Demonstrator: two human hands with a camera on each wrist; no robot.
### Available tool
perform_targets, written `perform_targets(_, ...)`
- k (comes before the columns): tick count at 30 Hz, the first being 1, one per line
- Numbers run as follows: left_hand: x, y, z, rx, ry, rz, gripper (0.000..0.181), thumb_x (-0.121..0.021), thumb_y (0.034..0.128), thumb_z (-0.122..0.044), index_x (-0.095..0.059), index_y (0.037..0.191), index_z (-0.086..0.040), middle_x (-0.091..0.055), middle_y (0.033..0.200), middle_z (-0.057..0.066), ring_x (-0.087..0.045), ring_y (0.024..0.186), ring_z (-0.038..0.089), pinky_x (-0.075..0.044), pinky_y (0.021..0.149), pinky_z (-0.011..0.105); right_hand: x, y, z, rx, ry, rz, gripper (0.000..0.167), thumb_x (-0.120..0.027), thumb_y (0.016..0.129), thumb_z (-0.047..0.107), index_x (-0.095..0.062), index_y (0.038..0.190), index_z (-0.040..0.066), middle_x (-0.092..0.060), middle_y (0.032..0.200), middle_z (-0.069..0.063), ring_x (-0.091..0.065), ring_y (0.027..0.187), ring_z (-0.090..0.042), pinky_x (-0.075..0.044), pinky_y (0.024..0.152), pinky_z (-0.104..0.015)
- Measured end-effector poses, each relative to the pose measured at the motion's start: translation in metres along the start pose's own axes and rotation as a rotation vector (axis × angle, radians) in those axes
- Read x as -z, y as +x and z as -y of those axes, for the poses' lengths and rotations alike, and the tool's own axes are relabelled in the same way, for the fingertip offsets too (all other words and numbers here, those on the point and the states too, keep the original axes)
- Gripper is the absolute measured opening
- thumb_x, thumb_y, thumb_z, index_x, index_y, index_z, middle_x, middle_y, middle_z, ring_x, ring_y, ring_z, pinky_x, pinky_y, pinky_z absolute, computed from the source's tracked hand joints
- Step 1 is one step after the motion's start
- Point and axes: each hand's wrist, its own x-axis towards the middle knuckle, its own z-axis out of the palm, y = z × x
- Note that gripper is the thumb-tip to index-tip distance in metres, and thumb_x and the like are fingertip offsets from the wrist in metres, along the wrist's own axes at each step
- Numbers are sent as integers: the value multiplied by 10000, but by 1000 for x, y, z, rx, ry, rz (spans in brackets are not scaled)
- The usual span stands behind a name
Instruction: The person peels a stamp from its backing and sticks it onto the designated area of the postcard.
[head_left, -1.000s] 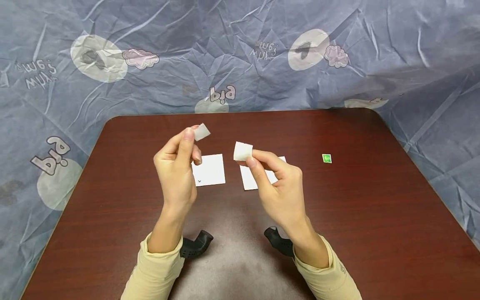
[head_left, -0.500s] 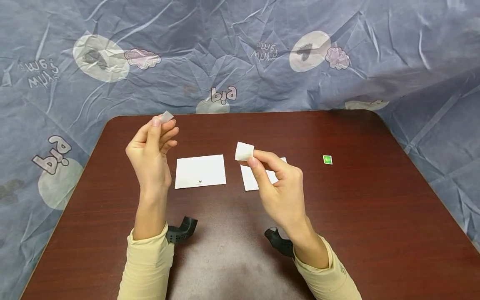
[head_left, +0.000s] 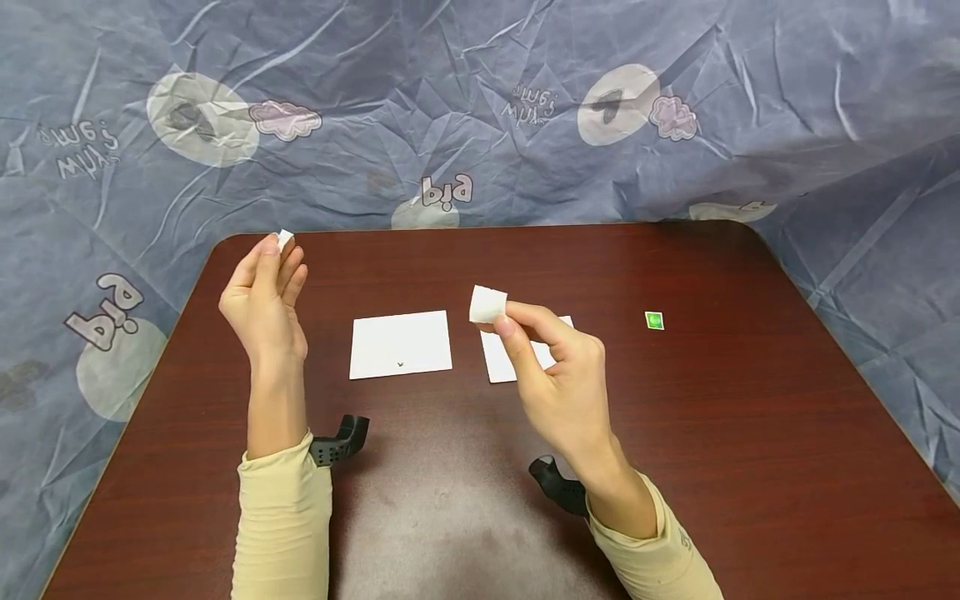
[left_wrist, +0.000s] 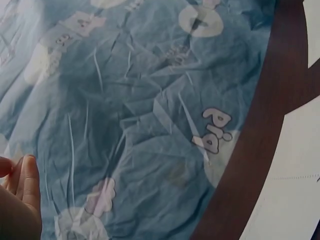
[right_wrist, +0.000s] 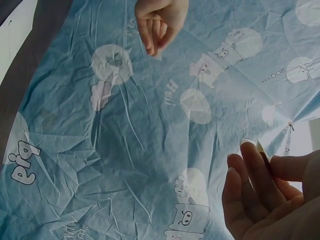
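Observation:
In the head view my left hand [head_left: 270, 312] is raised at the table's far left, pinching a small white piece [head_left: 285, 239] between thumb and fingers. My right hand [head_left: 562, 383] pinches a small white square [head_left: 487, 305] at its lower right corner, held above a white card [head_left: 501, 358] that the hand partly covers. A second white card [head_left: 401, 346] with a tiny dark mark lies between the hands. The right wrist view shows my right hand [right_wrist: 272, 195] edge-on with the thin piece, and my left hand [right_wrist: 161, 22] at the top.
A small green square with a white border [head_left: 655, 321] lies on the right of the brown table [head_left: 750, 417]. Dark curved wrist mounts [head_left: 341, 442] stick out from both sleeves. Behind the table hangs a wrinkled blue-grey printed cloth [head_left: 480, 108].
My left hand has moved left with its small white piece, uncovering the left card, and its lower fingers have spread out. My right hand has hardly moved.

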Motion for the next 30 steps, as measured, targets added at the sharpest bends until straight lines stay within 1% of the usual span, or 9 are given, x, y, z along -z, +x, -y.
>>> perform_targets(3,8,8,0,32,0,-21,223,-701,837,28,-661,1039,113,-674,914,187,-691,705,200,-547,621,233,0,0,1,-6,6,2,118,-626,876,-56,-704,963,-37,-720,872,-83,-677,781,-194,-500,738,-273)
perform_targets(5,14,13,0,70,47,-17,208,-700,829,49,-672,1029,98,-679,909,173,-692,696,190,-546,602,229,0,-1,1,-15,13,0,118,-628,875,-57,-704,963,-35,-721,871,-80,-676,781,-190,-496,735,-269)
perform_targets(7,22,19,1,111,143,-3,181,-696,827,60,-693,1008,69,-694,878,148,-690,673,171,-541,572,218,1,-1,1,-21,19,1,120,-628,877,-56,-704,968,-36,-721,874,-81,-676,786,-182,-493,737,-270)
perform_targets(10,36,27,2,154,356,26,161,-695,834,48,-718,989,16,-711,815,88,-683,634,133,-523,531,189,0,-2,1,-26,24,0,124,-631,876,-57,-704,974,-34,-722,876,-80,-676,791,-172,-491,742,-271)
perform_targets(15,57,39,10,181,703,37,201,-677,875,-25,-698,1074,-4,-702,748,-26,-656,588,78,-480,500,144,1,-1,1,-18,22,-4,129,-632,874,-60,-704,977,-32,-722,878,-78,-678,790,-174,-493,743,-272)
perform_targets(20,79,48,15,197,969,54,266,-637,912,-75,-663,1165,2,-664,712,-134,-632,617,19,-481,543,134,2,-1,0,3,8,-8,123,-630,864,-76,-703,957,-43,-720,872,-90,-679,786,-184,-506,747,-271)
perform_targets(22,87,51,15,183,1056,49,276,-630,914,-82,-664,1176,-2,-638,682,-173,-623,624,1,-482,556,132,2,-1,0,9,6,-10,122,-628,861,-81,-702,951,-46,-720,869,-94,-680,784,-187,-510,748,-271)
perform_targets(25,98,55,15,191,1169,41,300,-621,923,-113,-655,1204,-15,-594,637,-232,-617,623,-2,-466,556,123,2,-1,0,6,13,-7,122,-626,864,-76,-702,955,-45,-720,868,-92,-678,780,-184,-505,743,-269)
perform_targets(30,111,58,14,241,1258,44,326,-606,938,-140,-632,1240,-17,-573,614,-253,-600,578,-9,-444,542,134,2,-1,1,0,26,-1,126,-623,870,-71,-700,966,-43,-719,867,-86,-674,776,-179,-498,739,-272)
